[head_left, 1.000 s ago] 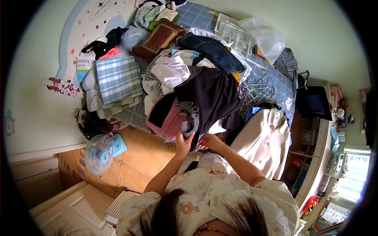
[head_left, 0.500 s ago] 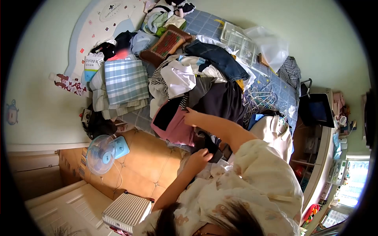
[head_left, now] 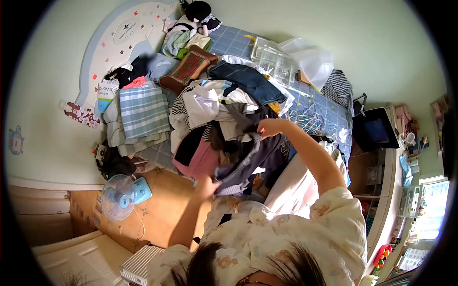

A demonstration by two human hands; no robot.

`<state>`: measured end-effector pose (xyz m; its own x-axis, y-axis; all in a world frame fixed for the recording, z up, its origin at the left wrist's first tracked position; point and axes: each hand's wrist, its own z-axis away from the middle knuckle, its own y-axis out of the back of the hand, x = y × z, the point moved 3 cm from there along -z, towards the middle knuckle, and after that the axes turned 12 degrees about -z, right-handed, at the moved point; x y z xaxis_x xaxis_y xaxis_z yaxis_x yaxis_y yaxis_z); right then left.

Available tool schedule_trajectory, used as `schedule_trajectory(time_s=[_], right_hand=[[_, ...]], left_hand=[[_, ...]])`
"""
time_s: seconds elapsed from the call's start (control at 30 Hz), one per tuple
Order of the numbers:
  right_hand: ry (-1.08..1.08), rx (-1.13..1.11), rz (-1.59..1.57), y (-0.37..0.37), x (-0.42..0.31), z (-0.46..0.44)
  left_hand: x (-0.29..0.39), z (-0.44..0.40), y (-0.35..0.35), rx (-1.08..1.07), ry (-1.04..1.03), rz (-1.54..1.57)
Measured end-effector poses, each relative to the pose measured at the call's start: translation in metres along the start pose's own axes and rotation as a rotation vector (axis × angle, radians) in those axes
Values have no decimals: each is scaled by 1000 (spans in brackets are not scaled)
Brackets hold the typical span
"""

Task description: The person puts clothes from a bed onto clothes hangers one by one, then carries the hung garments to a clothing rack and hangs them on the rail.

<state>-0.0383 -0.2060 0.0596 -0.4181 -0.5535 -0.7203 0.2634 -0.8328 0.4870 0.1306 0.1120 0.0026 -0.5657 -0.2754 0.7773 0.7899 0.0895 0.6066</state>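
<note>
A dark grey garment point(head_left: 241, 167) with a gathered, waistband-like edge is stretched between my hands over the near side of the bed. My right hand point(head_left: 269, 127) pinches its upper right end. Lower down, my left hand point(head_left: 206, 187), slightly blurred, is closed on the opposite end. Just beyond my left hand lies a pink and black piece of clothing point(head_left: 200, 159). A heap of clothes spreads behind the garment, with a white cloth point(head_left: 200, 101) and dark blue jeans point(head_left: 250, 81) on it. Beige clothing point(head_left: 296, 186) lies beneath my right forearm.
Folded plaid bedding point(head_left: 144, 112) and a woven brown pillow point(head_left: 188, 69) are on the bed point(head_left: 229, 40). Clear plastic boxes point(head_left: 274, 59) and tangled hangers point(head_left: 305, 117) lie toward the right. A fan point(head_left: 119, 198) stands on the tiled floor, left of the bed.
The dark grey garment has been lifted from the heap and spread between both hands. My right hand has moved right and slightly up; my left hand has moved left. The view has shifted a little.
</note>
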Motion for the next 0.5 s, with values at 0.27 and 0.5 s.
schedule_trajectory(time_s=[0.27, 0.5], right_hand=[[276, 1203, -243, 68, -75, 183], [541, 1705, -64, 51, -198, 280]], left_hand=[[147, -136, 145, 510, -468, 92], [292, -104, 235, 775, -870, -155]])
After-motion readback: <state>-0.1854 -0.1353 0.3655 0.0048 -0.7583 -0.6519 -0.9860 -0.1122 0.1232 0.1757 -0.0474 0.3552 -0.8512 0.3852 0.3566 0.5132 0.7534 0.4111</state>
